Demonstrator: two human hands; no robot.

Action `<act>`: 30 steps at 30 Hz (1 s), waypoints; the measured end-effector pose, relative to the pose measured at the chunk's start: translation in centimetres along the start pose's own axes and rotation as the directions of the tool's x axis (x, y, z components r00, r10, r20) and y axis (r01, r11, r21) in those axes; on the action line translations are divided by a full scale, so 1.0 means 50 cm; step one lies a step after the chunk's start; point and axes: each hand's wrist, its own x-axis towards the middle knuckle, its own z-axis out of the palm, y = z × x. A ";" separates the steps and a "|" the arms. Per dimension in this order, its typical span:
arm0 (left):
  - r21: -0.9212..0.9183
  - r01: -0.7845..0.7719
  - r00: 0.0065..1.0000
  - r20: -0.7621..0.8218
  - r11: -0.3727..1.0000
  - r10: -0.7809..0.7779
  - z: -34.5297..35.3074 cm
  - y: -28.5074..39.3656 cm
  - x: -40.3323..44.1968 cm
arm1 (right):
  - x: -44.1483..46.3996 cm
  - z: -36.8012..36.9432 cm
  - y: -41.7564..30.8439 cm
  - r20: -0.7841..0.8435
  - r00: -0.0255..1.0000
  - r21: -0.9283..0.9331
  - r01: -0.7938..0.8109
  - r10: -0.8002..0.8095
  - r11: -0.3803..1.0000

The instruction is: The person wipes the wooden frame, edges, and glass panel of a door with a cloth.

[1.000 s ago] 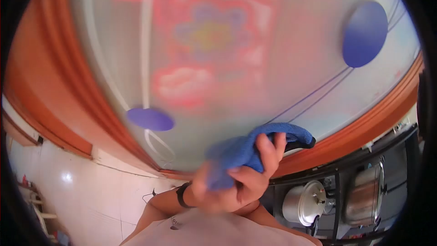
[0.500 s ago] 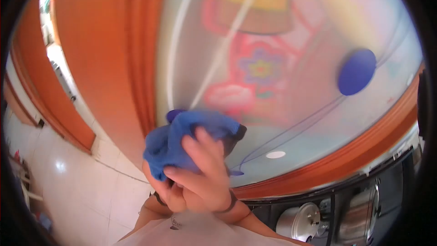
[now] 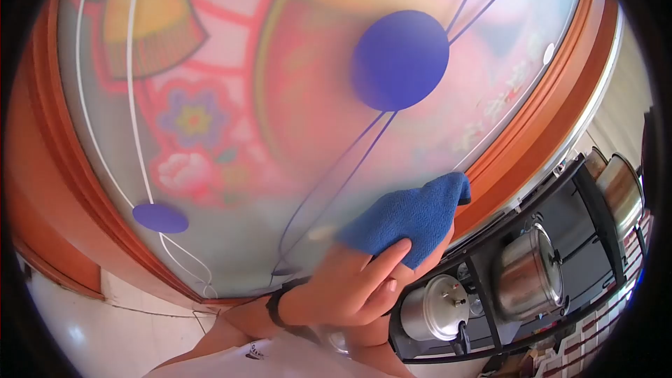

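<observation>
A blue cloth (image 3: 406, 220) hangs bunched over my hands, low on the right side of a painted, frosted-looking panel (image 3: 245, 234). My left hand (image 3: 339, 294), with a black band at its wrist, reaches in from the left and has its fingers closed at the cloth's lower edge. Behind it comes my right hand (image 3: 446, 241), largely covered by the cloth; its fingers are hidden, and the cloth sits wrapped over it. A large blue-purple disc (image 3: 400, 60) on cords is above the cloth. A smaller purple disc (image 3: 161, 218) lies to the left.
An orange-brown wooden frame (image 3: 504, 147) borders the panel. On a black rack (image 3: 490, 308) at the lower right stand a pressure cooker (image 3: 435, 308) and a tall metal pot (image 3: 528, 273). Pale floor tiles (image 3: 140, 329) show at the lower left.
My view has swung to the right, so the panel and discs appear further left. The cloth has moved right, towards the frame's edge. My left hand is now in front, where my right hand was.
</observation>
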 end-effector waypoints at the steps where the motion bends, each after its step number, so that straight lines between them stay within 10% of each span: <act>1: -0.072 0.012 1.000 -0.013 0.997 -0.013 -0.007 0.000 -0.004 | -0.005 0.006 -0.002 -0.007 0.999 0.018 -0.033 0.033 0.999; 6: -0.631 0.146 0.971 -0.056 0.762 -0.232 -0.054 -0.004 -0.062 | -0.053 0.058 -0.020 -0.003 0.999 0.115 -0.033 0.033 0.993; 9: -0.466 0.048 0.962 -0.215 0.883 -0.166 -0.089 -0.001 -0.117 | -0.087 0.087 -0.044 0.191 0.970 0.028 0.145 -0.148 0.989; 10: -0.100 0.067 0.933 -0.345 0.993 -0.098 -0.106 0.010 -0.127 | -0.101 0.102 -0.045 0.258 0.932 0.085 0.242 -0.256 0.967; 18: -0.311 0.216 0.526 -0.762 0.925 -0.379 -0.224 0.043 -0.169 | -0.204 0.204 -0.148 0.694 0.639 0.179 0.293 -0.332 0.939; 24: -0.335 0.119 0.284 -0.891 0.935 -0.355 -0.185 0.042 -0.133 | -0.189 0.181 -0.110 0.669 0.607 0.331 0.273 -0.429 0.903; 27: -0.359 -0.224 0.568 -0.804 0.906 -0.177 -0.160 0.006 -0.154 | -0.173 0.148 -0.087 0.591 0.703 0.303 0.261 -0.396 0.917; 30: -0.283 0.100 0.651 -0.706 0.954 -0.278 -0.101 0.002 -0.173 | -0.137 0.106 -0.061 0.421 0.831 0.238 0.285 -0.363 0.929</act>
